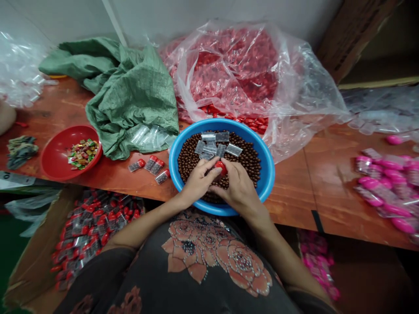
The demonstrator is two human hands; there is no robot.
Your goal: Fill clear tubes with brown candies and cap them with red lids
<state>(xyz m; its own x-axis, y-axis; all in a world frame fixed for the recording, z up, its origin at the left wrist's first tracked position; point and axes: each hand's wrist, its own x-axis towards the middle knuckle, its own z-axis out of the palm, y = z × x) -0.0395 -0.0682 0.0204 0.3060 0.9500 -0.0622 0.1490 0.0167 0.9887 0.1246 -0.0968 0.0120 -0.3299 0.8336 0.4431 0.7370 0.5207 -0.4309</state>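
Note:
A blue basin [270,165] holds many small brown balls [250,161], with several clear plastic containers [233,150] lying on top. Above its near half, my left hand [200,179] and my right hand [238,182] meet around a small container with a red cap [221,167]. The fingers of both hands are closed on it, and its clear body is mostly hidden. Left of the basin, several filled containers with red caps [157,167] lie on the wooden table [114,176].
A plastic bag of red caps [235,69] lies behind the basin. Further left are a green sack [134,96] and a red bowl [54,152] of wrapped pieces. Pink-capped containers [389,183] lie at right. Below the left edge, a cardboard box [32,261] holds red-capped containers.

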